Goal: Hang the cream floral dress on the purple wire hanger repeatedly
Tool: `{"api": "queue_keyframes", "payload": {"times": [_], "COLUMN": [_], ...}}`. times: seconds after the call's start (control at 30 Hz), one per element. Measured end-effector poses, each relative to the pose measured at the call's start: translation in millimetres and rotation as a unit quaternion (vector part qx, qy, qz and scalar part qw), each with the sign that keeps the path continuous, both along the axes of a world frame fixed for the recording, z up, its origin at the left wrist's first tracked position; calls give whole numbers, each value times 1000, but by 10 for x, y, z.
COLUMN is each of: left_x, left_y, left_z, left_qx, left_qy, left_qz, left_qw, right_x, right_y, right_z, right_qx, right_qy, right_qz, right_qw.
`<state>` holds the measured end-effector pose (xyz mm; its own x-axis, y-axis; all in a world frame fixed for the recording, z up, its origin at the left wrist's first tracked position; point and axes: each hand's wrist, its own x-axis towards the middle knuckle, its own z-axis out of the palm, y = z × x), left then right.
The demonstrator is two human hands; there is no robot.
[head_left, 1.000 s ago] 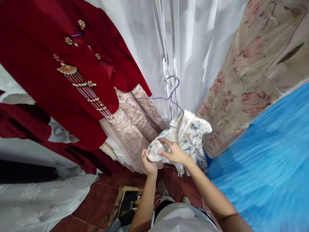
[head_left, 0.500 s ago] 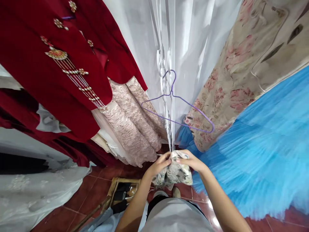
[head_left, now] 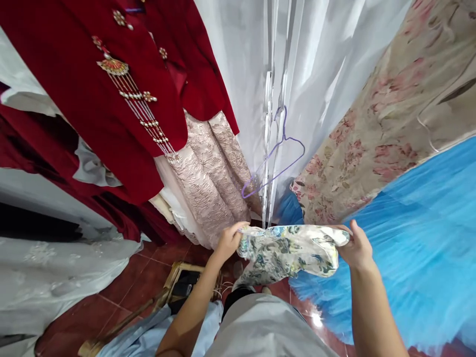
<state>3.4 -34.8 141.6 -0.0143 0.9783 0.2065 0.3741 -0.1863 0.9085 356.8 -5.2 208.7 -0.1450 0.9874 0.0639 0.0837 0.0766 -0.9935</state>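
A white garment with a green, blue and yellow floral print (head_left: 286, 250) stretches between my two hands, above the floor in front of my body. My left hand (head_left: 231, 241) is closed on its left top edge. At the opposite end, my right hand (head_left: 357, 245) grips the right top corner, thumb pointing up. The cloth's upper edge is pulled nearly straight, while the lower part hangs in folds. Beyond the garment, a bare purple hanger (head_left: 274, 163) hangs tilted from a white metal rack (head_left: 268, 124). Neither hand touches the hanger.
Left hang a red velvet jacket (head_left: 156, 99) with beaded ornaments and a pink brocade skirt (head_left: 211, 173). Right are a beige floral dress (head_left: 357, 144) and a blue tulle skirt (head_left: 409, 238). A wooden chair (head_left: 169, 285) with dark items and light-blue cloth (head_left: 141, 332) stands lower left.
My hands have moved apart, the right one farther out to the right. The bunched floral garment is now spread wide between them. The purple hanger has turned on its hook.
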Motion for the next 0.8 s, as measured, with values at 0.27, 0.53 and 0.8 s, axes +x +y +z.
{"api": "queue_keyframes", "payload": {"times": [0.27,0.53,0.8], "left_x": [-454,-378,-331], "left_y": [330,1190,1522], "left_z": [776,1036,995], "left_qx": [226,129,17], "left_qy": [-64,-230,-237], "left_qz": [52,32,-167], "left_qw": [971,964,957], "right_x": [-100,-269,-170], "right_y": [356,830,1707], "right_z": [-104,62,296], "right_qx": [-36,33,73], "right_qy": [80,129,127], "right_qz": [32,-85,-185], "right_qw": [996,987,972]}}
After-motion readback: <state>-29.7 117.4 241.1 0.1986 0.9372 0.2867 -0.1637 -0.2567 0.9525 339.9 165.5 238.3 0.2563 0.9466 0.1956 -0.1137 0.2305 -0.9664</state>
